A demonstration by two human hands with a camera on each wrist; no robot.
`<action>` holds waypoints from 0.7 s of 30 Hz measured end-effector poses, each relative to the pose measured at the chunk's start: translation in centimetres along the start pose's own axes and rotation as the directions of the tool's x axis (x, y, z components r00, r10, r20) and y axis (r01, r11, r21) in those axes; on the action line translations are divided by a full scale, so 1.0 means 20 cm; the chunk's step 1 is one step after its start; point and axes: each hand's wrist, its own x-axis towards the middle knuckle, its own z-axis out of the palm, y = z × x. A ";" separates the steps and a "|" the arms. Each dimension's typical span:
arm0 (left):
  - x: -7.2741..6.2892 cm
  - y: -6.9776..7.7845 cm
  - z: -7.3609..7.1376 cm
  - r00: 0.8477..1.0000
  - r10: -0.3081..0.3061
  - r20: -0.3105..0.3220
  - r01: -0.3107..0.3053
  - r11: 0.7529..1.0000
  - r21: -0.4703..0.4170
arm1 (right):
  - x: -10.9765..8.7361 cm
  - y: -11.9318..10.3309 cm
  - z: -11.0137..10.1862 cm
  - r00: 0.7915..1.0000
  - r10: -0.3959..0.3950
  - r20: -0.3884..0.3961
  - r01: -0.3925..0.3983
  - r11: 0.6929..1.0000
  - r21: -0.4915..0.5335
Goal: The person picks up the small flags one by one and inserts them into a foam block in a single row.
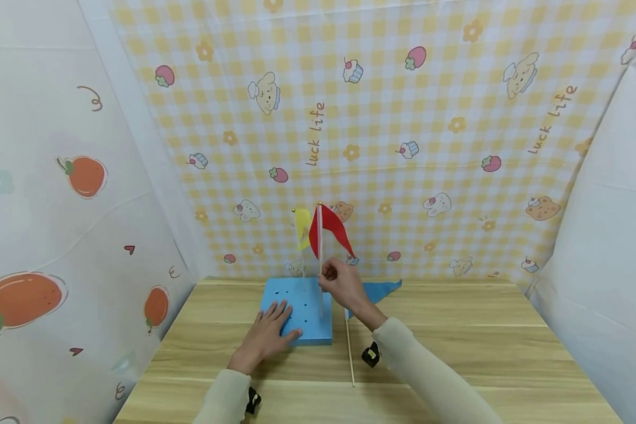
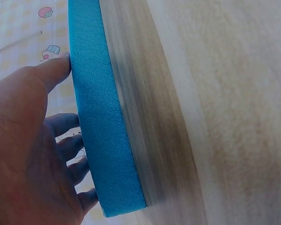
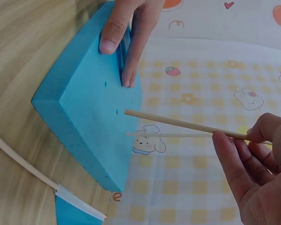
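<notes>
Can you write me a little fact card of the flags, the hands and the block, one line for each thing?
Block: blue, with small holes in its top
Yellow flag: standing in the block
Red flag: held above the block; the low end of its stick shows, so not in a hole
Blue flag: lying on the wooden table, right of the block
Left hand: resting on the block, fingers spread
Right hand: pinching the red flag's stick

Probably a makeshift curtained workspace, judging by cartoon-printed cloths (image 1: 381, 112) around a wood-grain tabletop (image 1: 466, 353).
</notes>
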 end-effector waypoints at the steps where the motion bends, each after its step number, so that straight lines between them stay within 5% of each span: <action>1: 0.00 0.00 0.00 1.000 -0.001 0.001 0.001 1.000 0.000 | 0.01 0.00 0.01 1.000 -0.005 -0.001 0.005 1.000 -0.002; 21: 0.00 0.00 -0.01 1.000 -0.009 0.010 0.009 1.000 -0.006 | 0.09 -0.04 0.12 0.998 -0.066 -0.010 0.065 0.996 -0.066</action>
